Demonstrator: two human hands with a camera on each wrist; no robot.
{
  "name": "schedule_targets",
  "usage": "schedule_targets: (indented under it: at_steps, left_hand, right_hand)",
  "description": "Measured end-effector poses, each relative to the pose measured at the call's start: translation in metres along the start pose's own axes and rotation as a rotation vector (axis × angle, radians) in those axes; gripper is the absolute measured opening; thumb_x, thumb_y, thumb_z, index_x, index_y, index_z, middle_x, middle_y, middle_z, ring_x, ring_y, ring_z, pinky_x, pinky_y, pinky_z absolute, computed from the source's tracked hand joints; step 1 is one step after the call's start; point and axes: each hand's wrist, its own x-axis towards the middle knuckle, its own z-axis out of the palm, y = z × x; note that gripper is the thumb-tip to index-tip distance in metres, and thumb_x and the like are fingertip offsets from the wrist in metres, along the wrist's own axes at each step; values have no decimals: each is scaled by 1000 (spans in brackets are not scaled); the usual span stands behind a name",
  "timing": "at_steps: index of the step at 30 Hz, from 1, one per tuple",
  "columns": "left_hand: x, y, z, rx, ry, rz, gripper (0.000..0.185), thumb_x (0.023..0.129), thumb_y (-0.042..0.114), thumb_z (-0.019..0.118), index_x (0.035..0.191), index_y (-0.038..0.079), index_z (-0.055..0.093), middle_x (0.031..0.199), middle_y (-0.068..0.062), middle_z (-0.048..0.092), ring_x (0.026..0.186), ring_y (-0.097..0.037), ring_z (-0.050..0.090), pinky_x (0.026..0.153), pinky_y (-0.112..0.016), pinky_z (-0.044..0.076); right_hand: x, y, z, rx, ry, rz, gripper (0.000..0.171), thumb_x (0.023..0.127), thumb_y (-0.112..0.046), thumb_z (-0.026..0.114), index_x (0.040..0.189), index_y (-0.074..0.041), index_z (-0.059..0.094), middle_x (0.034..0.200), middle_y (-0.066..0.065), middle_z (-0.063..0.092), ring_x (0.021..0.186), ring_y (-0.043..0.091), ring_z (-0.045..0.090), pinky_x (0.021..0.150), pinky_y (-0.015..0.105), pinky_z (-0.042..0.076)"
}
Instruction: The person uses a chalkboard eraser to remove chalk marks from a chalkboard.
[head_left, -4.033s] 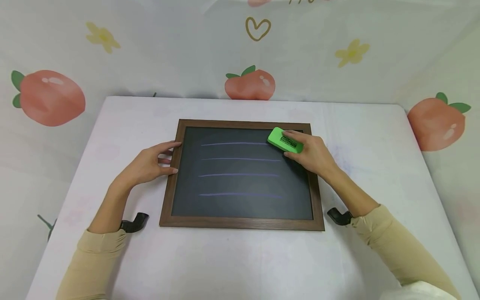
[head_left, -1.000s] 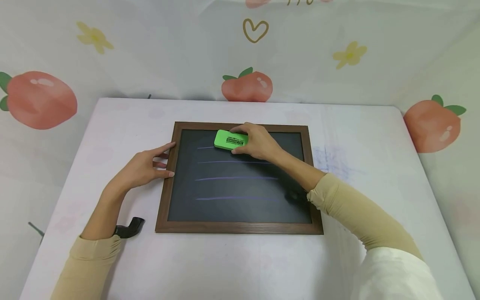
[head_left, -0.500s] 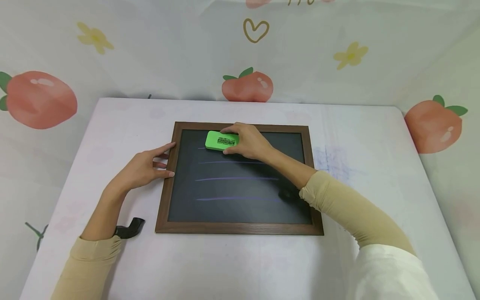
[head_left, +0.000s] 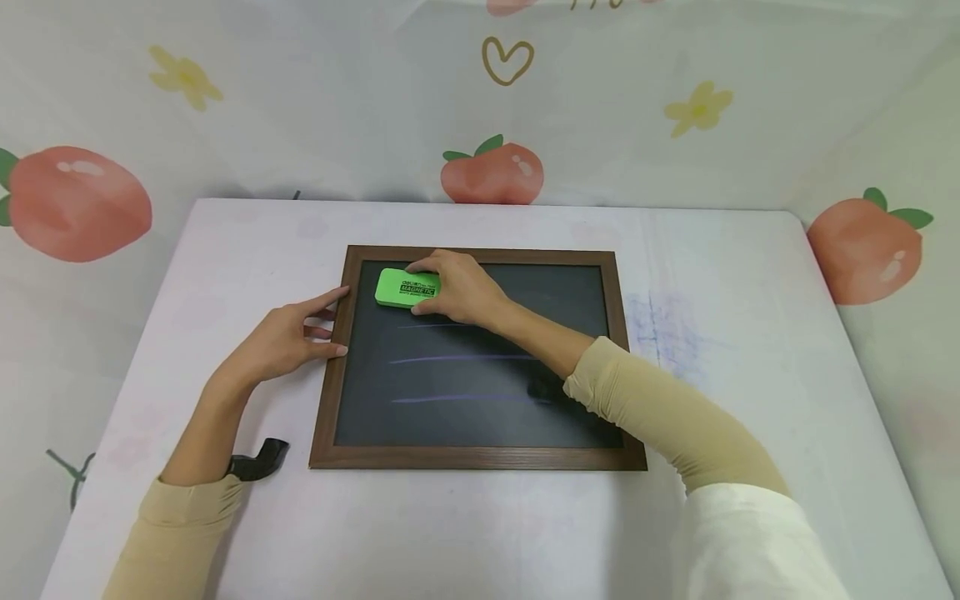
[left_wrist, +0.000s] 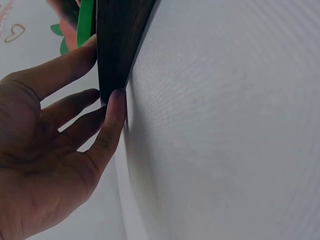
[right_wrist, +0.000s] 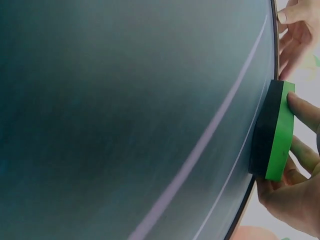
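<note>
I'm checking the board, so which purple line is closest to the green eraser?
The topmost purple line, just below the green eraser in the head view. It looks thinner than the middle line and bottom line, both lower on the board.

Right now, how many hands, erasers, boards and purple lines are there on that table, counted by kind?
Hands: 2, the left hand and the right hand
Green eraser: 1
Framed blackboard: 1
Purple lines in sight: 3
Total: 7
</note>
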Motion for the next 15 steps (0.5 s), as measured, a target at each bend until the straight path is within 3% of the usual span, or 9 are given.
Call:
schedule_targets:
  at_steps: [9, 15]
  left_hand:
    - [-2, -2, 0, -8, 2, -3, 89, 85, 13, 80, 158, 17, 28, 136, -27, 52, 116, -42, 60, 94, -52, 50]
    - [-2, -2, 0, -12, 1, 7, 89, 85, 11, 79, 158, 16, 28, 137, -27, 52, 117, -42, 60, 95, -52, 50]
  right_hand:
    - [4, -10, 4, -71, -8, 20, 58, 82, -34, 83, 134, -17, 63, 122, 0, 62, 99, 14, 54, 88, 26, 43]
    - [-1, -5, -2, -61, 25, 44, 57, 81, -32, 84, 132, -16, 65, 122, 1, 64, 98, 14, 55, 87, 28, 44]
